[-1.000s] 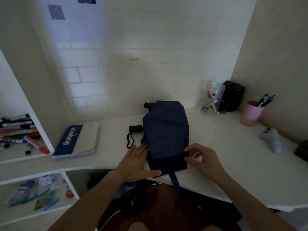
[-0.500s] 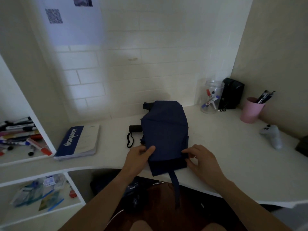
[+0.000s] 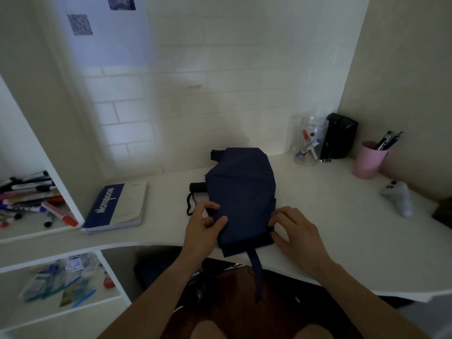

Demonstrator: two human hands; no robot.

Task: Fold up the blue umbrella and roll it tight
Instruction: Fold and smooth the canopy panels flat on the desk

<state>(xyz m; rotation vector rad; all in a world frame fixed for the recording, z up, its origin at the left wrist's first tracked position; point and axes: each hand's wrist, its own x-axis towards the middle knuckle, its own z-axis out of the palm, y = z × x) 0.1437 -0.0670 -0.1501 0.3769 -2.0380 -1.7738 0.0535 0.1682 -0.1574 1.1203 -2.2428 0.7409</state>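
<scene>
The blue umbrella [image 3: 241, 192] lies collapsed on the white desk [image 3: 330, 236], its dark fabric folded into a flat bundle. Its black handle [image 3: 197, 187] with a wrist loop pokes out on the left, and a closing strap [image 3: 255, 265] hangs over the desk's front edge. My left hand [image 3: 204, 228] pinches the fabric's near left edge, thumb on top. My right hand [image 3: 294, 231] has curled fingers gripping the near right corner of the fabric.
A blue and white notebook [image 3: 117, 206] lies left of the umbrella. A clear jar with markers [image 3: 309, 143], a black box [image 3: 338, 135], a pink pen cup [image 3: 369, 159] and a white controller [image 3: 397, 196] stand at the right. Shelves with markers [image 3: 31, 199] are at far left.
My left hand went from lying flat beside the fabric to pinching its left edge. My right hand shifted slightly inward on the right corner. The umbrella stayed in place.
</scene>
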